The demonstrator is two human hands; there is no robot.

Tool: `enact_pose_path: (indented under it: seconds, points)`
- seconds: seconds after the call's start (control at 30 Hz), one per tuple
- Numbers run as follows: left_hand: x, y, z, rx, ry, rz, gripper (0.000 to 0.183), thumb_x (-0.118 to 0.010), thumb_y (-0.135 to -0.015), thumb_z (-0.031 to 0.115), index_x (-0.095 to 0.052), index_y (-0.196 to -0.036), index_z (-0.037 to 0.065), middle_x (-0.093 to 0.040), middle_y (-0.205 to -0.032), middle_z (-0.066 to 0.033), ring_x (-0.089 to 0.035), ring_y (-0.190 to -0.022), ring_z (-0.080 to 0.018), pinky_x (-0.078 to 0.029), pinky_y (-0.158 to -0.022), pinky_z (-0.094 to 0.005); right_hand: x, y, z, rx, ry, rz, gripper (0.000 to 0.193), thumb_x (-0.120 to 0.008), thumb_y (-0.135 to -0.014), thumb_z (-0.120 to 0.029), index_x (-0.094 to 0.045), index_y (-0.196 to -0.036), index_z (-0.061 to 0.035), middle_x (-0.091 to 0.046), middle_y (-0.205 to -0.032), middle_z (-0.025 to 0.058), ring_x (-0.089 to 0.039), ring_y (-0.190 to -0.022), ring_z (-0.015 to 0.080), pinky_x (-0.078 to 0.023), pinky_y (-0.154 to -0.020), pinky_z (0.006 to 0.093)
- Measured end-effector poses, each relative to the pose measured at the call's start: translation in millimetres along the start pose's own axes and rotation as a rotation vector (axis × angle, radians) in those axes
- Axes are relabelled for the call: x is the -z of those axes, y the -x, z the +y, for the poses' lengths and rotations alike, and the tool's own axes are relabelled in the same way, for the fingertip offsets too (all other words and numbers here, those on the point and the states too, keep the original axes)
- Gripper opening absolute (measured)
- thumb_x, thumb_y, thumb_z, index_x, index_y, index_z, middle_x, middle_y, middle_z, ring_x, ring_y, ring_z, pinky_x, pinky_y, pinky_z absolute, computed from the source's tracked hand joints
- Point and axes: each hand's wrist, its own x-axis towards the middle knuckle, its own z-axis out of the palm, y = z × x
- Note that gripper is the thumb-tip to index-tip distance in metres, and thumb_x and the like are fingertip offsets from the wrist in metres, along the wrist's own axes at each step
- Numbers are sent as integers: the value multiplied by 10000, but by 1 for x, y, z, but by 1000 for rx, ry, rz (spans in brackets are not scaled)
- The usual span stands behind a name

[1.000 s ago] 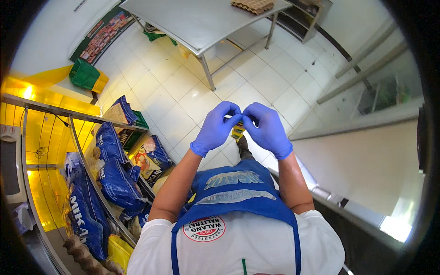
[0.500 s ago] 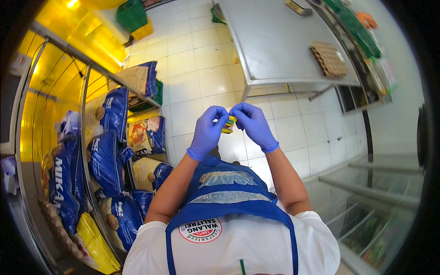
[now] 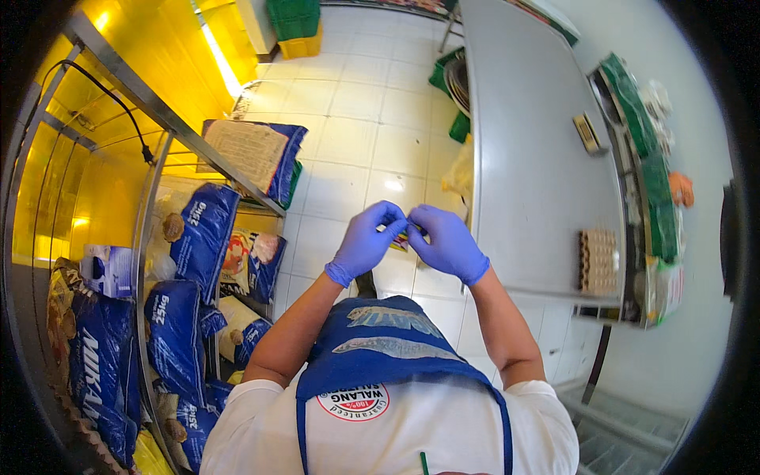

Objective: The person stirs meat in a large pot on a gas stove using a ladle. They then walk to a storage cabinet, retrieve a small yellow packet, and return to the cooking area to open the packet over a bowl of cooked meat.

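Observation:
Both my hands wear blue gloves and meet in front of my chest. My left hand [image 3: 366,241] and my right hand [image 3: 448,243] pinch a small yellow and green packet [image 3: 404,235] between their fingertips. Most of the packet is hidden by the fingers. Below the hands are my blue apron and white shirt. The hands hover above the white tiled floor, next to the near edge of a grey steel table [image 3: 538,174].
A metal shelf rack [image 3: 150,206] on my left holds several large blue sacks [image 3: 198,237] and a brown-faced sack [image 3: 253,154]. An egg tray [image 3: 598,261] lies on the table. Green crates [image 3: 294,17] stand far ahead; green packs [image 3: 645,134] line the right counter.
My view has swung to the right: the rack of sacks slid further left and the steel table came in close on the right. My hands stay together on the small packet.

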Motion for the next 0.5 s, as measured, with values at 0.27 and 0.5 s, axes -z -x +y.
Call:
enact_pose_path:
  seconds: [0.27, 0.5]
  points:
    - [79, -149, -2, 64, 23, 23, 134, -698, -947, 110, -656, -992, -10, -710, -900, -71, -711, -808, -133, -588, -741, -294, 24, -158, 52, 148, 221, 67, 67, -647, -861, -135, -617, -844, -78, -570, -754, 146, -609, -721, 359, -467, -646, 474]
    - [130, -298, -16, -128, -24, 82, 71, -635, -948, 36, -600, -1007, 17, -617, -952, -100, -623, -876, -168, -529, -791, -317, 24, -308, 142, -28, -302, 97, 103, -597, -875, -108, -613, -822, -22, -570, -706, 111, -553, -634, 219, -449, -606, 365]
